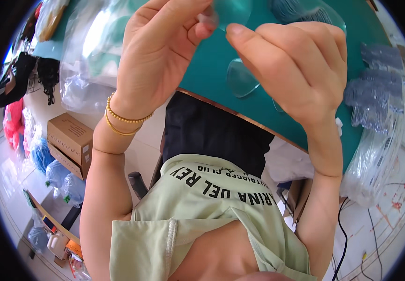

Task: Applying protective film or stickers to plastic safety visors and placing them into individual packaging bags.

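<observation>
Left hand (pixel 158 51) and right hand (pixel 296 61) both pinch one clear lens (pixel 230 11), raised above the green worktop (pixel 202 70) for close view. Another lens (pixel 240 78) lies flat on the worktop below.

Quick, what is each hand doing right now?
Left hand: pinched shut on a thin clear plastic piece.
Right hand: fingers curled, touching the same piece; grip cannot be told.

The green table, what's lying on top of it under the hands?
On the green table lies a clear oval plastic piece, with clear bags on the right. The hands cover the rest.
</observation>
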Available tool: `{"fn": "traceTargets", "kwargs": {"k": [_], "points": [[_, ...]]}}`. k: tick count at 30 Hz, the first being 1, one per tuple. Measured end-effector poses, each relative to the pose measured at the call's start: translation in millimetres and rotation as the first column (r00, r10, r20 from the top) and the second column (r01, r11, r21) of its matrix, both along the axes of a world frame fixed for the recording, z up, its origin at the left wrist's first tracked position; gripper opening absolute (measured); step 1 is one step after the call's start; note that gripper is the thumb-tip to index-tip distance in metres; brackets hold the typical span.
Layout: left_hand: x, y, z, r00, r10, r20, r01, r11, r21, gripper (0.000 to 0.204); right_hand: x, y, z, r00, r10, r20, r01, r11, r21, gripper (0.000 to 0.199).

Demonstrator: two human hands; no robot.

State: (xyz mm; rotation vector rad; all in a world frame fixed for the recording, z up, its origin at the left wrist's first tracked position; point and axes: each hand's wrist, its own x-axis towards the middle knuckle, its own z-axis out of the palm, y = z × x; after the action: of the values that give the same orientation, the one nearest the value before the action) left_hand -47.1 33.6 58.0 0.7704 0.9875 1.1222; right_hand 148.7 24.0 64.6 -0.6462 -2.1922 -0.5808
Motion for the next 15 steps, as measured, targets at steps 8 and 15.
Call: {"fn": "traceTargets", "kwargs": {"k": [8, 15], "points": [[13, -24, -38, 0.852, -0.446, 0.275, 0.363, 0.881, 0.304, 0.012, 63, -92, -42, 0.37, -0.488, -0.791, -0.397, 0.687, -0.609, 0.038], [17, -34, -59, 0.864, -0.496, 0.082, 0.482, 0.864, 0.143, 0.015, 74, -129, -60, 0.255, -0.75, -0.611, -0.49, 0.444, -0.75, 0.016]]}}
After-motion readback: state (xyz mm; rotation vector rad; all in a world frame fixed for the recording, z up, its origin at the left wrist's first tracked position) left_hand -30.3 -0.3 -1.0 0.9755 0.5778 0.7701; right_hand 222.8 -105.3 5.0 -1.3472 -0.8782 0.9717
